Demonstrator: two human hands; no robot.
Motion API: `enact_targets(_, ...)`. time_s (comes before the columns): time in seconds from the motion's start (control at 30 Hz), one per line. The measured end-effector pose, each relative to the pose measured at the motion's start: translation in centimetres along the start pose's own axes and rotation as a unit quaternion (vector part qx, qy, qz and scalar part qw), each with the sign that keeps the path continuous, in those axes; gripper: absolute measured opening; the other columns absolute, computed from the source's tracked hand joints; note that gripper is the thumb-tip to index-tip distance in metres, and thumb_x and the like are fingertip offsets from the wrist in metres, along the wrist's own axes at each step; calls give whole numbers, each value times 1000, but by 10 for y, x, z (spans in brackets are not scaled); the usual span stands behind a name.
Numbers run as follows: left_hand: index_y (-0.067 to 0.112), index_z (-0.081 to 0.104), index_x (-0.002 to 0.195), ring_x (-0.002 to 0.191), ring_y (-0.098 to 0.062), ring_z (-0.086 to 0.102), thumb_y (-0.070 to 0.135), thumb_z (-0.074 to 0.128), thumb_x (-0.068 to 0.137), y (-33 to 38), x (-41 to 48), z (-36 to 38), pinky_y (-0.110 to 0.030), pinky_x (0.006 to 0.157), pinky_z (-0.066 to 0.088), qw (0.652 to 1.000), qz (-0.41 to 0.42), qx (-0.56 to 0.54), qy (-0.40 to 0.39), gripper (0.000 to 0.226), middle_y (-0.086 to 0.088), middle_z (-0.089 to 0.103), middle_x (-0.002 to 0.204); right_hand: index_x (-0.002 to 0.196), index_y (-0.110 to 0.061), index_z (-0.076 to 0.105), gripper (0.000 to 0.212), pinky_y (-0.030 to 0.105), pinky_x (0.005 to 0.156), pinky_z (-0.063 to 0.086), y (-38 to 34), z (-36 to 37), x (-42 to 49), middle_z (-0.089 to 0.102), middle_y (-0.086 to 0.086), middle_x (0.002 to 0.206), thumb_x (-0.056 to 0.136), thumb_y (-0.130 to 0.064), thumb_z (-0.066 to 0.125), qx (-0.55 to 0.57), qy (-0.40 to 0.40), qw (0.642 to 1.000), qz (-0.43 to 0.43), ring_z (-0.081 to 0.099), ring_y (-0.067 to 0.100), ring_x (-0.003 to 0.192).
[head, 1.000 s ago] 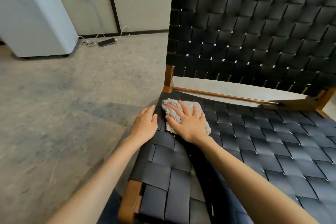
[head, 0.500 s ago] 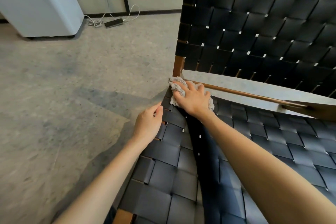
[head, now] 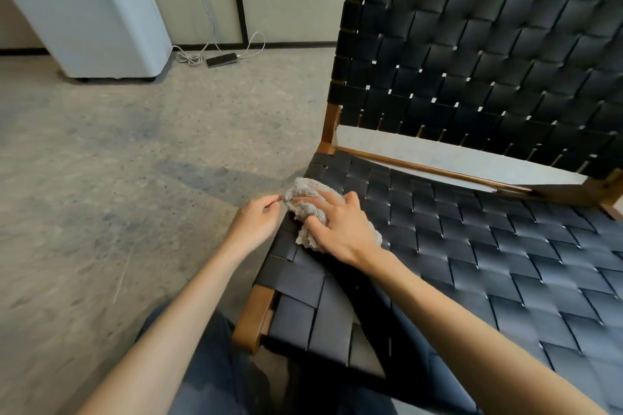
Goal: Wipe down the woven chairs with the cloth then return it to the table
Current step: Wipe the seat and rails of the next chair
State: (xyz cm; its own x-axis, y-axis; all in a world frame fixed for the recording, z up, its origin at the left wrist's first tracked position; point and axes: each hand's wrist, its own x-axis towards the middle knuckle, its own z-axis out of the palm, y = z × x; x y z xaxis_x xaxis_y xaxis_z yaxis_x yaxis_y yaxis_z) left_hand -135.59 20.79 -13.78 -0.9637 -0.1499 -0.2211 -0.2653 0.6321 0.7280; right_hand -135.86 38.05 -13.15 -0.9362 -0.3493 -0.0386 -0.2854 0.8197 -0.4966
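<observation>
Bare floor (head: 135,178) left of chair (head: 472,246)

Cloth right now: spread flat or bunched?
Bunched: the cloth sits crumpled in folds under the right hand, the left hand pinching its edge.

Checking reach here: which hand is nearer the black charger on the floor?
Left. The left hand pinches the cloth at the seat's left edge, toward the charger; the right hand grips the cloth further right.

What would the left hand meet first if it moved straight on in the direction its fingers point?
The cloth, bunched under the right hand. The left hand has its fingertips almost at the cloth's corner; whether they touch it is unclear.
</observation>
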Motion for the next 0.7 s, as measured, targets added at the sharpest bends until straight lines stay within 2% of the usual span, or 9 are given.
enact_targets(0.13,22,53,133,128,-18,46,18,38,101,0,-23,-8,-21,92,32,1000,23,-7,2,36,1,51,139,134,-51,45,45,43,94,40,-26,0,-51,38,-18,147,89,-41,39,-12,3,1000,-27,33,23,107)
enact_targets(0.23,20,53,133,128,-16,44,18,36,101,4,-38,-12,-21,93,31,999,49,-21,-5,36,0,51,139,133,-56,41,52,35,84,35,-37,-1,-83,36,-20,148,83,-47,33,-62,14,997,-39,33,23,112)
enact_targets(0.33,18,49,136,128,-16,44,21,37,101,15,-46,-13,-23,93,33,997,68,-20,-16,37,-2,50,140,133,-56,40,54,34,78,31,-43,-3,-110,35,-19,148,80,-50,32,-100,16,993,-54,33,25,116)
enact_targets(0.47,15,42,141,136,-20,36,20,38,101,34,-50,-3,-31,108,29,994,107,12,-34,41,-7,39,148,134,-54,39,55,37,81,37,-33,-8,-144,36,-15,148,81,-53,27,-150,-4,986,-76,33,26,117)
enact_targets(0.57,16,38,144,141,-20,26,21,39,101,46,-50,10,-34,113,22,989,135,56,-35,43,-6,28,153,136,-56,31,56,39,86,36,-10,-18,-164,32,-15,149,81,-56,19,-185,-6,982,-33,31,26,122)
enact_targets(0.7,16,30,148,146,-23,7,17,35,101,52,-44,30,-40,117,10,975,155,143,-64,47,-4,16,158,139,-59,22,54,43,95,31,3,-17,-166,26,-15,153,85,-56,23,-181,-1,983,19,26,29,128)
